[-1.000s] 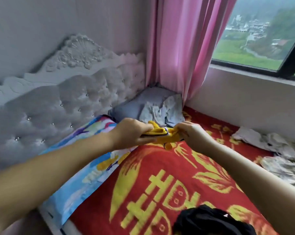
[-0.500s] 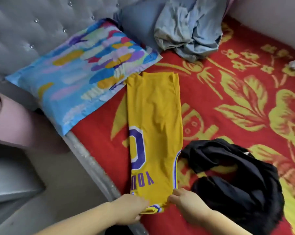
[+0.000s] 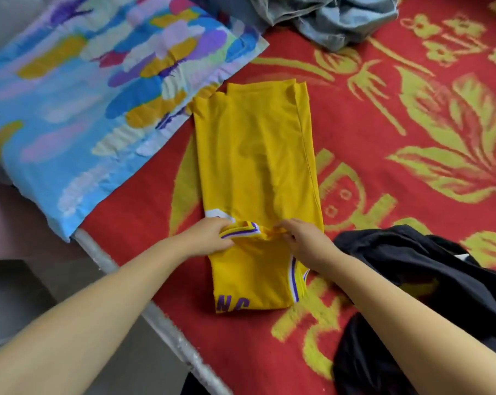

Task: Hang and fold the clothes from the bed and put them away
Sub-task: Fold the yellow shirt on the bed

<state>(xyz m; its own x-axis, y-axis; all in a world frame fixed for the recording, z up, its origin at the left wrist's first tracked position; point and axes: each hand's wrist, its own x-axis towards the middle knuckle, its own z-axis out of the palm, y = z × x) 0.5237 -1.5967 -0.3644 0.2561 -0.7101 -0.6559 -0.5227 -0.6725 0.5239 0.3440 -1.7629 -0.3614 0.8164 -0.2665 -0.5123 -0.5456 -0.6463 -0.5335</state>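
A yellow jersey (image 3: pixel 255 155) with purple and white trim lies as a long strip on the red and yellow bedspread (image 3: pixel 397 132). Its near end is doubled over toward the middle. My left hand (image 3: pixel 209 233) pinches the trimmed edge of that folded end on the left. My right hand (image 3: pixel 303 240) pinches the same edge on the right. A crumpled black garment (image 3: pixel 429 283) lies at the right, under my right forearm. A grey-blue garment (image 3: pixel 335 18) is heaped at the top.
A colourful blue pillow (image 3: pixel 78 109) lies at the left, touching the jersey's far corner. The bed's pale edge (image 3: pixel 161 317) runs diagonally under my left forearm, with grey floor (image 3: pixel 21 303) beyond it.
The near end of the jersey, held at the bed's edge half a second ago, has been carried up and over toward the middle. Both hands moved away from me with it.
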